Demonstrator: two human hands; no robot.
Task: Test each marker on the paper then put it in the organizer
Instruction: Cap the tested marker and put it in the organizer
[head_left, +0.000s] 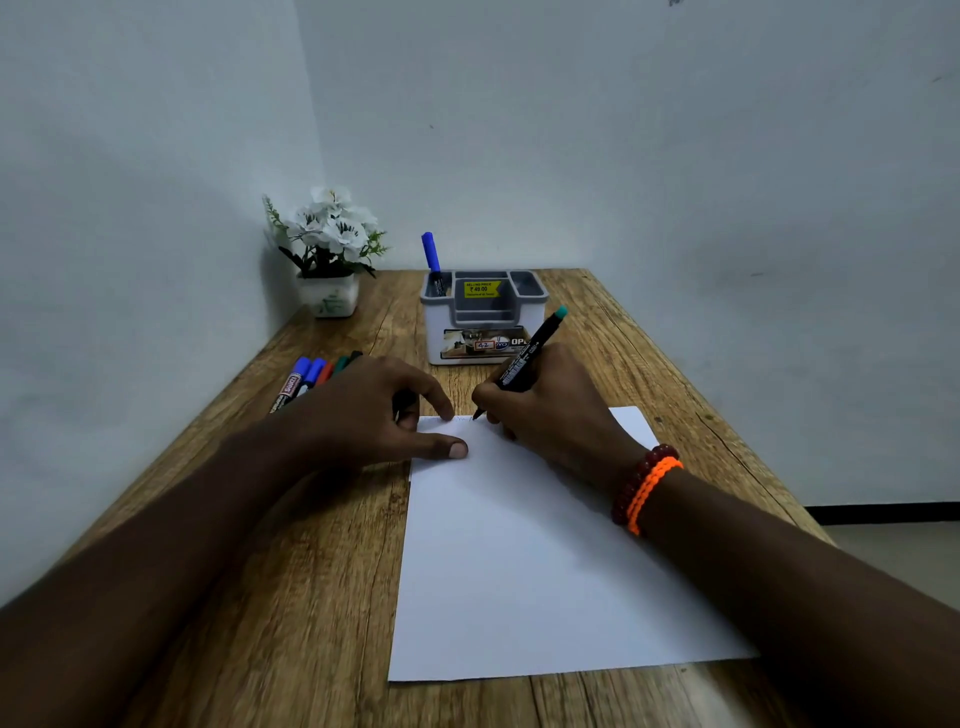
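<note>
Head view showed my right hand (540, 410) clenched around 1 green-capped marker (522, 364), its nib touching the far edge of the paper (519, 561) just ahead of my fingertips. My left hand (384, 410) lay released, fingers fairly straight, index finger and thumb pressing the sheet's far-left corner just beside the nib.

Risks, as I judged them: the nib sat so close to the paper's edge that a long stroke could have run off onto the wooden table (322, 571) and marked it. If my left hand had lifted, the sheet could have slid under the pen. The cap seemed posted on the marker's tail; I could not tell whether it was seated firmly, and a loose cap might have dropped on the way to the organizer (483, 317).

Counts: 1 marker in my grip; 1 blue-capped marker (431, 257) standing in the organizer's left compartment, beyond my grip; a cluster of loose markers (311, 376) beyond my left hand, at least 4 by visible caps, partly hidden; 1 sheet; 1 organizer; 1 flower pot (330, 260) further off; 2 bracelets (644, 488) on my right wrist.
</note>
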